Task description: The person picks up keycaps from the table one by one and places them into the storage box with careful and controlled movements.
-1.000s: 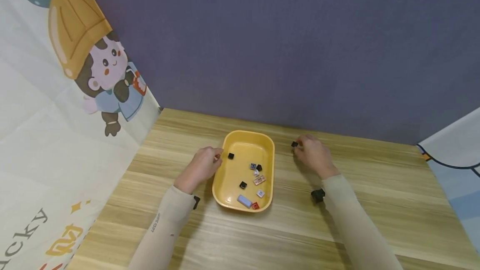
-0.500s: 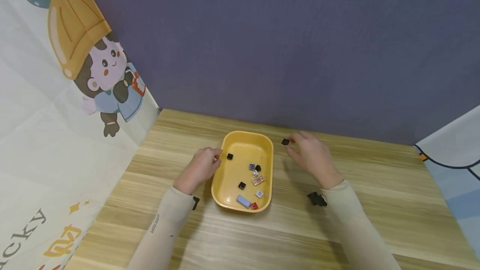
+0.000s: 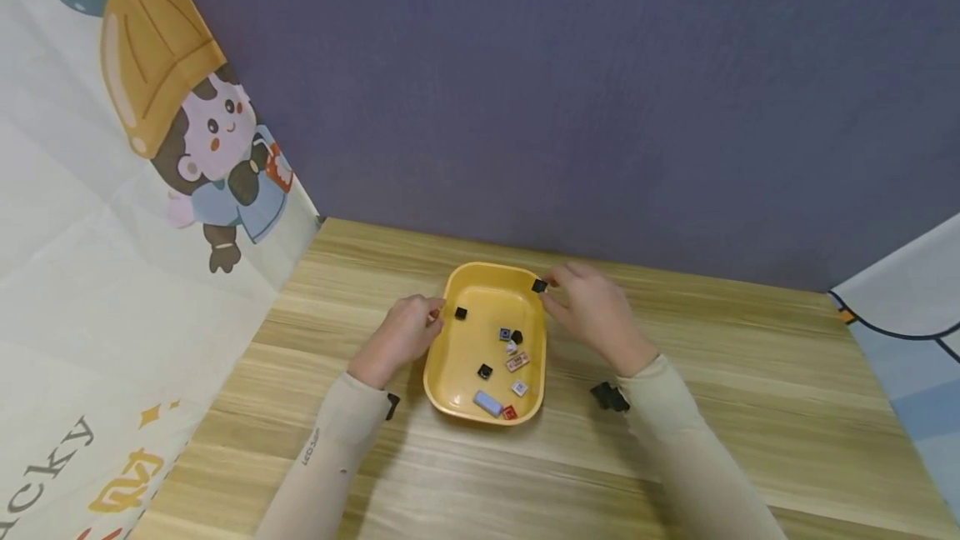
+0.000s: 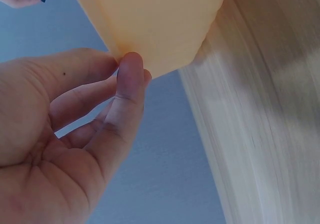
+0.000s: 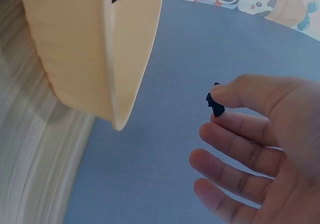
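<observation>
A yellow tray [image 3: 542, 332] with rounded corners stands on the wooden table. Its left rim is pinched between the thumb and fingers of my left hand [image 3: 405, 330], and the left wrist view shows the thumb [image 4: 129, 81] at the tray edge. My right hand [image 3: 596, 307] pinches a small black block-like piece [image 3: 539, 286] by the tray's upper right rim. In the right wrist view that piece [image 5: 215, 100] sits between thumb and index finger, with the other fingers spread loosely. Several small pieces lie in the tray: black ones [image 3: 485, 372], a blue bar [image 3: 487, 403] and a red one [image 3: 509, 412].
Wood-grain table top [image 3: 712, 357] surrounds the tray. A dark blue-grey panel [image 3: 562, 107] rises behind it, and a printed white cloth [image 3: 90, 232] hangs at the left. Black wrist devices [image 3: 611, 397] sit under the cuffs.
My right hand has moved left, carrying the black piece from over the table to the tray's upper right rim. My left hand stays at the left rim.
</observation>
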Demonstrator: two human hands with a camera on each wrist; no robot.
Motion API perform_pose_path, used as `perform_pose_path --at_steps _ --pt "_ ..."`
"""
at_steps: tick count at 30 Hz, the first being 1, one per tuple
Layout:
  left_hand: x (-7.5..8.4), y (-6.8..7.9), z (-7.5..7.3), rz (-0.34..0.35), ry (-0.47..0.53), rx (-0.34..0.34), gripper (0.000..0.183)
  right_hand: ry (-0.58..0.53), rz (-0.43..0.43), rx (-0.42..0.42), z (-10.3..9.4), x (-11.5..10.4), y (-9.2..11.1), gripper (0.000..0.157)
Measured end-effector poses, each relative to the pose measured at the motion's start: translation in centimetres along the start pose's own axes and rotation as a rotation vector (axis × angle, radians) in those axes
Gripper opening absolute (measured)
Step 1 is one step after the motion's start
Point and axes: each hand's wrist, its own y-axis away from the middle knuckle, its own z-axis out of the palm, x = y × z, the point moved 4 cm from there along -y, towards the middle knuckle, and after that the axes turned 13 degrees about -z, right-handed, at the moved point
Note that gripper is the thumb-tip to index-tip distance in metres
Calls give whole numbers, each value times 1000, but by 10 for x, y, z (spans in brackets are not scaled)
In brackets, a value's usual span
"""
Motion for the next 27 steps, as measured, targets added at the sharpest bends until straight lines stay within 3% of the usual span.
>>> perform_pose_path --at_steps 14,22,27 --pt "3 0 -2 26 -20 18 36 -20 31 -26 0 -2 -2 29" --pt "0 0 1 -27 4 -8 39 -27 23 -5 -2 -3 0 26" --pt "0 0 1 -24 10 -7 39 -26 33 -6 -2 -2 2 27"
